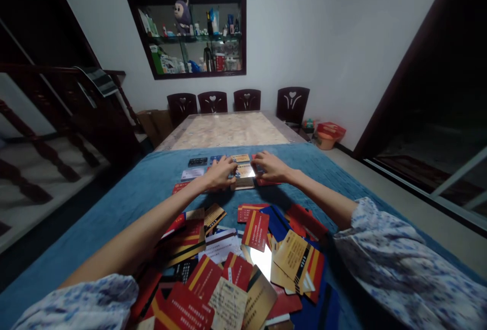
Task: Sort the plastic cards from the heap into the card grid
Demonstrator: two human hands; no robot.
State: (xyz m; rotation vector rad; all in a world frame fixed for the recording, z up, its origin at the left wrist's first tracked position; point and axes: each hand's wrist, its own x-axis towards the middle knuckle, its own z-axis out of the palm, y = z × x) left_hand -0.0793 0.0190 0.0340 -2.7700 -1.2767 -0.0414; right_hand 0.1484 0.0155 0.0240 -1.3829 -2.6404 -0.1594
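Both of my hands are at the far side of a blue cloth, on either side of a small stack of gold-and-white cards (244,171). My left hand (221,172) has its fingers curled against the stack's left edge. From the right, my right hand (271,166) presses bent fingers to the opposite edge. Around them lie sorted cards: a black card (198,161), a pale card (192,173) and a red card (179,187) to the left, with red ones partly under my right hand. Closer to me spreads a loose heap of red, gold, blue and white cards (255,229).
The blue cloth (114,218) covers the near part of a long marble-patterned table (228,129). Several dark chairs (292,100) stand at its far end. A wooden railing (49,73) is at left, and a red-and-orange tub (326,137) sits on the floor at right.
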